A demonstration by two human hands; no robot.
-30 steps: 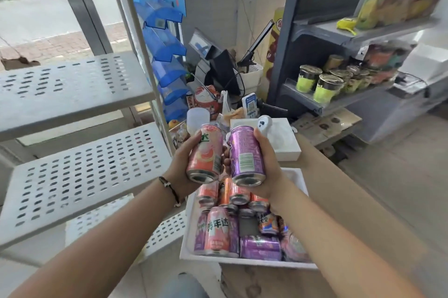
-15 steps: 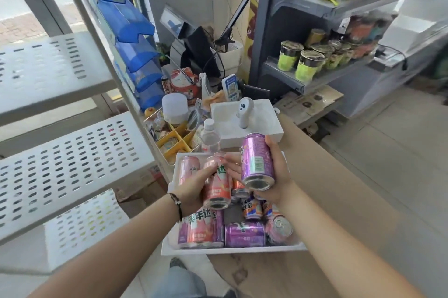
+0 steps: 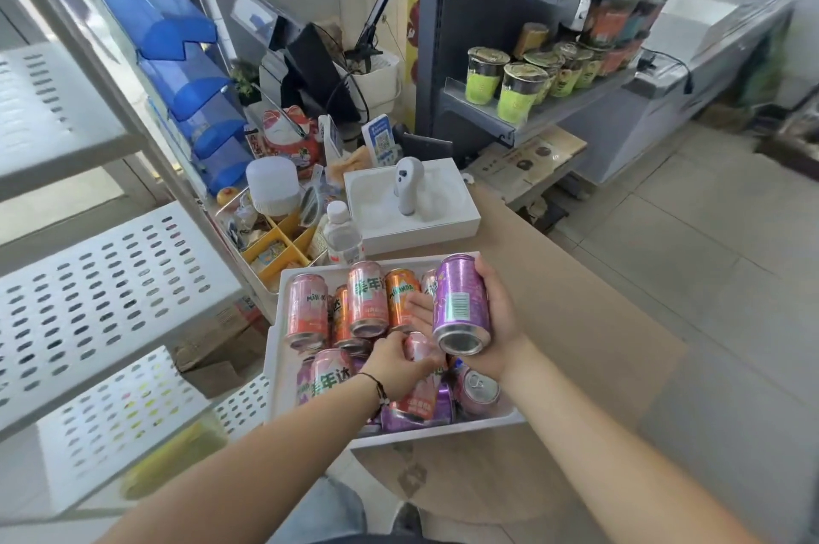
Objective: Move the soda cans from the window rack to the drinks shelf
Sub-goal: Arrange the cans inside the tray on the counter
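Both forearms reach in from the near edge, and the left hand (image 3: 401, 366), a dark cord bracelet (image 3: 376, 388) at its wrist, is down in the white tray (image 3: 274, 359), fingers curled round a pink can (image 3: 419, 370) that lies among the other cans. Just to its right the right hand (image 3: 492, 322) is wrapped round a purple can (image 3: 461, 306), lifted clear of the tray and tilted so its base faces the camera, thumb on the near-left side and fingers round the far side. The tray sits on the brown surface (image 3: 576, 322) and it is packed: pink cans and an orange can (image 3: 401, 297) propped up along its far half, more pink and purple ones lying on their sides in the near half, one silver can top (image 3: 481, 386) showing at the right. Off to the left, the white perforated window rack (image 3: 102, 277) steps away in tiers, well apart from both hands. Beyond the tray, a small water bottle (image 3: 341, 235), a yellow divided organiser (image 3: 283, 246) and a white box with a handheld scanner (image 3: 405, 189) standing on it. Farther back, a lucky-cat figure (image 3: 286, 136), a QR-code stand (image 3: 381, 140) and a dark till screen (image 3: 319, 74). Far right, the grey shelf unit (image 3: 514, 118) carries lidded green cups (image 3: 516, 91) on its middle level.
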